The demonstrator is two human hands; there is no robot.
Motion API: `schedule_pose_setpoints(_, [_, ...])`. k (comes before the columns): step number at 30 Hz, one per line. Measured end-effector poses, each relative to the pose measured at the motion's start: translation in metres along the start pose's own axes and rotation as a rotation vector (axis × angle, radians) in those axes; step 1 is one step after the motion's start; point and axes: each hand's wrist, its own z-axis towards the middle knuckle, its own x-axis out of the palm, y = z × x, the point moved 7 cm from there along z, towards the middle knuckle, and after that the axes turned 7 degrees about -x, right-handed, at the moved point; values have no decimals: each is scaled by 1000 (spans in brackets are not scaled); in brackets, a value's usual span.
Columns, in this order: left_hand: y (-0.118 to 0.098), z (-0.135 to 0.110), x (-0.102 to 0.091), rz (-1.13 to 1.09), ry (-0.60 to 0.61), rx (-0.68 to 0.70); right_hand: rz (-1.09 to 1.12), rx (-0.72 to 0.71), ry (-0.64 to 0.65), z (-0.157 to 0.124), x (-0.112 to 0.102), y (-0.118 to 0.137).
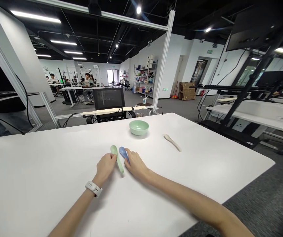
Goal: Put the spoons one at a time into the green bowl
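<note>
On the white table (57,171), a green bowl (138,127) is set beyond the hands, and a cream spoon (172,142) is laid to its right. A green spoon (118,166) is overlapped by the left hand (105,168), a blue spoon (123,153) by the right hand (136,163); whether either is gripped cannot be told.

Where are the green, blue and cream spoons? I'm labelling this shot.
Green spoon (114,150), head view, point on its bowl.
Blue spoon (122,152), head view, point on its bowl.
Cream spoon (174,144), head view, point on its handle.
</note>
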Motion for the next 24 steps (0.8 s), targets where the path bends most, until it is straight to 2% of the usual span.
schedule_pose_setpoints(4, [-16, -2, 11, 118, -4, 27, 52, 22, -75, -8, -13, -28])
schedule_pose_setpoints(10, [-40, 0, 27, 207, -5, 83, 122, 107, -160, -29, -49, -102])
schedule_pose_setpoints(13, [-47, -1, 32, 244, -3, 94, 166, 147, -189, -40, -58, -127])
schedule_pose_setpoints(16, [-49, -3, 36, 279, -5, 103, 206, 179, -208, -45, -59, -137])
schedule_pose_setpoints(24, [-47, -4, 45, 302, -28, 133, 225, 232, -179, -42, -59, -134])
